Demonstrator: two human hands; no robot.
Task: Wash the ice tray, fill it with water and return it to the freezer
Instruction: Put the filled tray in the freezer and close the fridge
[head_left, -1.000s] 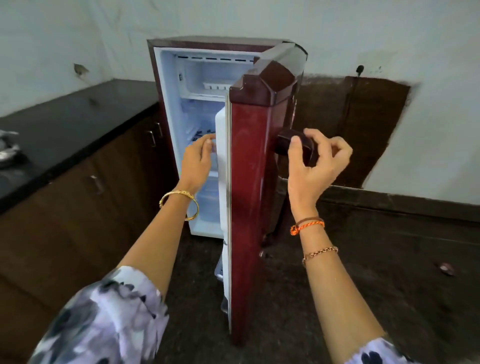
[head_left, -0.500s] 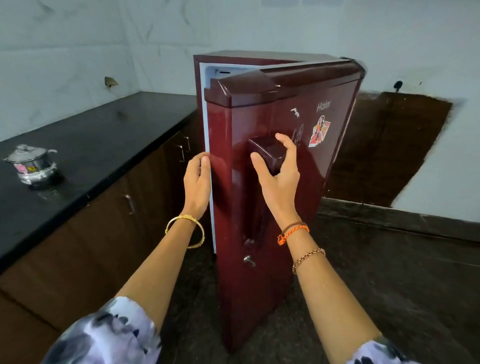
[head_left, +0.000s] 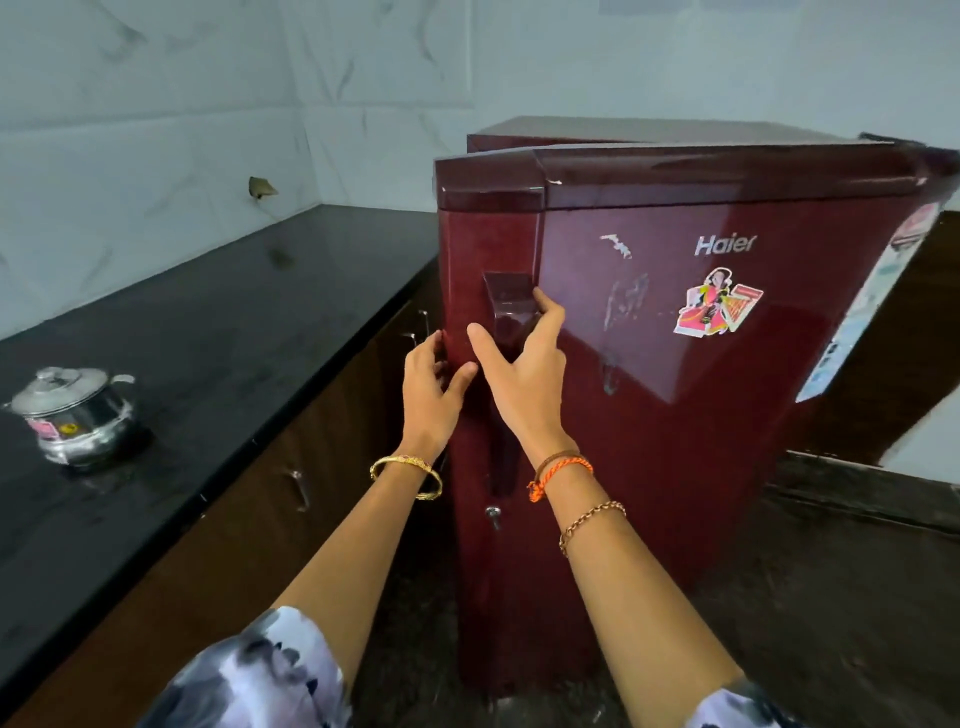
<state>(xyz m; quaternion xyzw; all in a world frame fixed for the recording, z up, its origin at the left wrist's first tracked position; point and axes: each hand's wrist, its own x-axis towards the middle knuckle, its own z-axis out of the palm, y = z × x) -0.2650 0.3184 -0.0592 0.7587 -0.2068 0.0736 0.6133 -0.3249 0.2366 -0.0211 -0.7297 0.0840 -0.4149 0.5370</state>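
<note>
Glossy maroon fridge door (head_left: 675, 415), black countertop (head_left: 208, 322)

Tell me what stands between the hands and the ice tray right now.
The fridge door does: it looks shut, hiding any tray. The right hand rests at its handle; the left hand touches its edge.

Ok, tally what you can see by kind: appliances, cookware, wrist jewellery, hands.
Appliances: 1, maroon Haier fridge
Cookware: 1, lidded steel pot
Wrist jewellery: 3, gold bangle, orange thread, chain bracelet
Hands: 2, left hand, right hand
Total: 7
</note>
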